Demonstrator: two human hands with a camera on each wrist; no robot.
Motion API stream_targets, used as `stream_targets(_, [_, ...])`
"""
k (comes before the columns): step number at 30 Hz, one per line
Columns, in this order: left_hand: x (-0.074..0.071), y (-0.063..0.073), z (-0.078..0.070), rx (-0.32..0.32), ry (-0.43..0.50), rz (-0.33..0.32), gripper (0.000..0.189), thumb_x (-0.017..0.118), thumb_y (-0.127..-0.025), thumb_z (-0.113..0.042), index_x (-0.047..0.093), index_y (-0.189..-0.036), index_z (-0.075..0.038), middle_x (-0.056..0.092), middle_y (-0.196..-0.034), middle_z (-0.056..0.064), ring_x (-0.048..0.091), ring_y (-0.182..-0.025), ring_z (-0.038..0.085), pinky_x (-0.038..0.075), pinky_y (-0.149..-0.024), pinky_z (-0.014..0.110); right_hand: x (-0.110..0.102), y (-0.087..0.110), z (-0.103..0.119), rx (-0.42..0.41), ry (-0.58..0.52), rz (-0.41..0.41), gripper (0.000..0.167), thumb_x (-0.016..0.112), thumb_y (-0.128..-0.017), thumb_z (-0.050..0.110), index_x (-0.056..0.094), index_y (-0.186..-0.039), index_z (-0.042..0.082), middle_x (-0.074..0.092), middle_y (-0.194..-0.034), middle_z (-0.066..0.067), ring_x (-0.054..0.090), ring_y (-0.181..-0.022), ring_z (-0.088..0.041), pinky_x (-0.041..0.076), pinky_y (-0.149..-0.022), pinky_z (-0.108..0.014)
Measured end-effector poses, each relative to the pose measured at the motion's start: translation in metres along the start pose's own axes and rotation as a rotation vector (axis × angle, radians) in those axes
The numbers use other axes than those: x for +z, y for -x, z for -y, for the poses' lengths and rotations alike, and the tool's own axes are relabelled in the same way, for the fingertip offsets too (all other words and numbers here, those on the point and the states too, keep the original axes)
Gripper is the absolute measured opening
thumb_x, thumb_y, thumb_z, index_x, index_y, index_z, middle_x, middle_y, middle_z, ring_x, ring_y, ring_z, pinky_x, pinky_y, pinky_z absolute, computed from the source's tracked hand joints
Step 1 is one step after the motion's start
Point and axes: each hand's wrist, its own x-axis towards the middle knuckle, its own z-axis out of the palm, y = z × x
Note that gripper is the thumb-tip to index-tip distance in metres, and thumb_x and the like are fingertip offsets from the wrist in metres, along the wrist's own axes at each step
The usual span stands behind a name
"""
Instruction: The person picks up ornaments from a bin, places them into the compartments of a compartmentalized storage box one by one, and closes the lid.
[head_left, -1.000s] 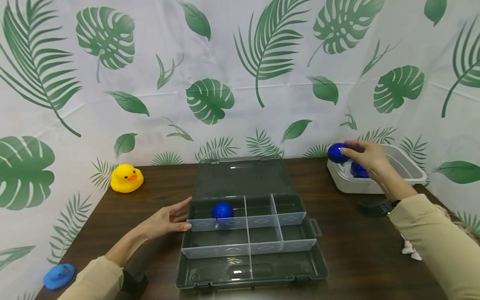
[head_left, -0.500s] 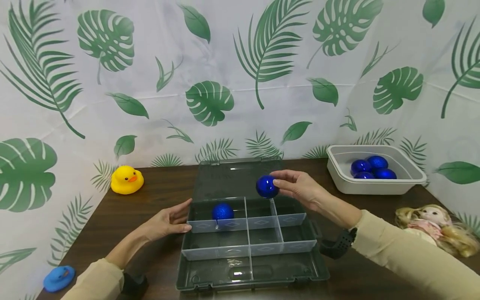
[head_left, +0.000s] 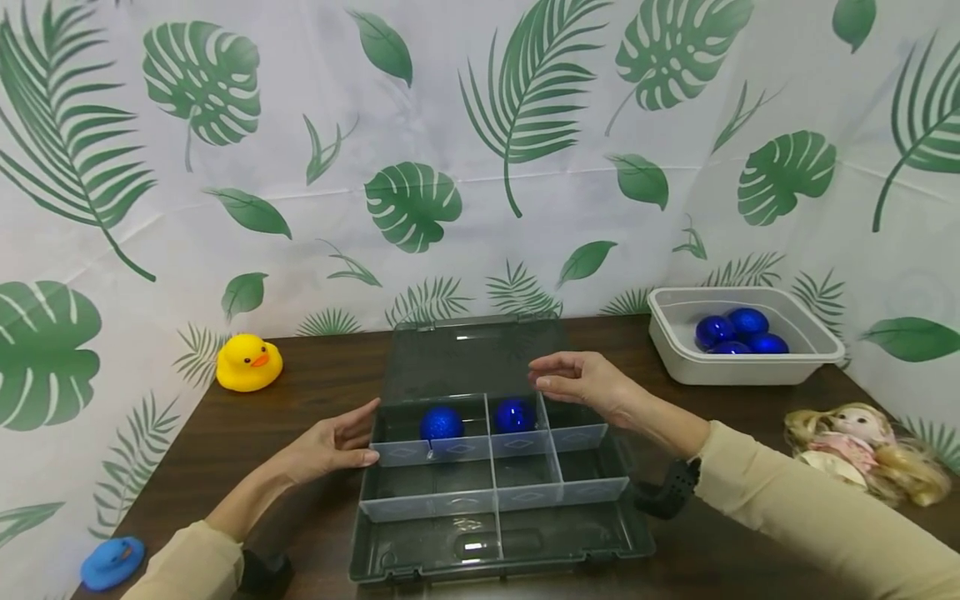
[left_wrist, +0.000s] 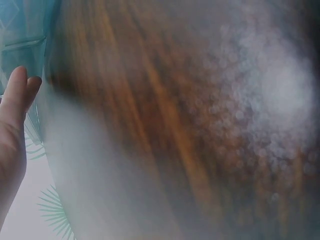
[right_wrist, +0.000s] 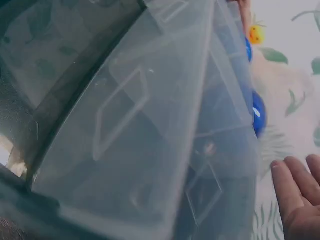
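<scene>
A dark see-through divided box [head_left: 427, 550] lies on the table with its lid [head_left: 472, 358] folded back. In its back row sit a glittery blue ball [head_left: 442, 423], in the left compartment, and a shiny blue ball [head_left: 515, 415] in the middle one. My left hand [head_left: 333, 442] touches the box's left side, fingers extended, thumb at the front of the back row. Just above the back right compartment is my right hand [head_left: 592, 385], holding nothing, its fingers loosely extended. In the right wrist view, the fingers [right_wrist: 295, 185] are apart from the shiny ball.
At the back right stands a white tub [head_left: 750, 372] with several blue balls. A blonde doll [head_left: 855, 450] lies in front of it. Left of the box are a yellow rubber duck [head_left: 249, 363] and, nearer, a blue one [head_left: 112, 563]. A leaf-print cloth [head_left: 315, 250] hangs behind.
My right hand has carried the shiny ball left from the tub to the box and let it go in the back middle compartment. My left hand has stayed at the box's side.
</scene>
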Motion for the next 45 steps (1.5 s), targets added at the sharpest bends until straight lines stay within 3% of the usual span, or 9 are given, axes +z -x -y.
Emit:
stream_targets(6, [0.0, -0.001, -0.001, -0.007, -0.002, -0.006, 0.084, 0.064, -0.09, -0.015, 0.007, -0.15, -0.002, 0.01, -0.154, 0.027, 0.02, -0.137, 0.047, 0.041, -0.102, 0.04, -0.055, 0.002, 0.002, -0.106, -0.183, -0.193, 0.046, 0.059, -0.092, 0.006, 0.041, -0.13, -0.013, 0.068, -0.109, -0.006, 0.066, -0.098, -0.009, 0.051, -0.089, -0.025])
stream_targets(12, [-0.001, -0.001, -0.001, -0.002, 0.008, 0.001, 0.085, 0.064, -0.09, -0.015, 0.006, -0.15, -0.001, 0.008, -0.154, 0.027, 0.018, -0.138, 0.047, 0.043, -0.101, 0.035, -0.134, 0.017, -0.003, -0.124, -0.259, -0.444, 0.032, 0.064, -0.088, 0.01, 0.051, -0.117, 0.003, 0.067, -0.09, 0.012, 0.066, -0.084, 0.0, 0.053, -0.077, -0.014])
stream_targets(19, [0.0, 0.0, 0.0, 0.003, -0.004, 0.012, 0.084, 0.063, -0.091, -0.015, 0.005, -0.15, 0.0, 0.006, -0.153, 0.028, 0.017, -0.137, 0.048, 0.042, -0.101, 0.036, -0.199, 0.029, -0.026, -0.049, 0.046, -0.581, 0.011, 0.061, -0.091, 0.014, 0.057, -0.096, 0.023, 0.058, -0.079, 0.025, 0.056, -0.074, 0.012, 0.049, -0.068, -0.007])
stream_targets(21, [0.0, 0.0, 0.0, -0.008, -0.012, 0.004, 0.084, 0.063, -0.091, -0.016, 0.006, -0.15, -0.001, 0.007, -0.154, 0.027, 0.018, -0.137, 0.047, 0.041, -0.102, 0.038, -0.208, 0.029, -0.032, -0.045, 0.131, -0.608, 0.018, 0.06, -0.091, 0.012, 0.058, -0.086, 0.029, 0.057, -0.074, 0.027, 0.054, -0.071, 0.012, 0.048, -0.065, -0.006])
stream_targets(24, [0.0, 0.0, 0.0, -0.017, -0.016, -0.004, 0.083, 0.063, -0.09, -0.017, 0.007, -0.151, -0.002, 0.008, -0.154, 0.027, 0.019, -0.137, 0.047, 0.04, -0.102, 0.04, -0.217, 0.028, -0.04, -0.03, 0.256, -0.642, 0.01, 0.06, -0.09, 0.011, 0.065, -0.091, 0.02, 0.054, -0.07, 0.031, 0.05, -0.067, 0.014, 0.046, -0.061, -0.006])
stream_targets(27, [0.0, 0.0, 0.001, -0.016, -0.012, 0.0, 0.084, 0.063, -0.09, -0.016, 0.007, -0.151, -0.002, 0.007, -0.154, 0.027, 0.018, -0.138, 0.047, 0.041, -0.102, 0.038, -0.221, 0.025, -0.044, 0.024, 0.395, -0.659, 0.031, 0.058, -0.091, 0.014, 0.06, -0.114, -0.006, 0.057, -0.073, 0.026, 0.052, -0.074, 0.008, 0.048, -0.07, -0.015])
stream_targets(30, [0.0, 0.0, 0.001, -0.014, 0.001, 0.003, 0.084, 0.063, -0.091, -0.016, 0.006, -0.15, -0.002, 0.007, -0.154, 0.027, 0.017, -0.137, 0.047, 0.042, -0.101, 0.036, -0.223, 0.022, -0.045, 0.115, 0.483, -0.634, 0.051, 0.054, -0.093, 0.018, 0.043, -0.128, -0.018, 0.068, -0.1, -0.01, 0.057, -0.102, -0.022, 0.046, -0.094, -0.037])
stream_targets(33, [0.0, 0.001, 0.0, -0.012, 0.014, 0.006, 0.084, 0.063, -0.091, -0.015, 0.006, -0.151, -0.002, 0.006, -0.154, 0.027, 0.017, -0.137, 0.047, 0.043, -0.101, 0.036, -0.224, 0.022, -0.045, 0.178, 0.508, -0.599, 0.053, 0.051, -0.095, 0.018, 0.039, -0.131, -0.019, 0.04, -0.131, -0.039, 0.035, -0.125, -0.05, 0.031, -0.104, -0.058])
stream_targets(45, [0.0, 0.0, 0.001, -0.009, 0.006, -0.004, 0.084, 0.063, -0.09, -0.014, 0.006, -0.15, -0.001, 0.009, -0.153, 0.028, 0.018, -0.137, 0.048, 0.043, -0.101, 0.036, -0.222, 0.012, -0.044, 0.229, 0.836, -0.404, 0.056, 0.059, -0.09, 0.022, 0.043, -0.127, -0.017, 0.045, -0.126, -0.039, 0.042, -0.114, -0.054, 0.039, -0.095, -0.059])
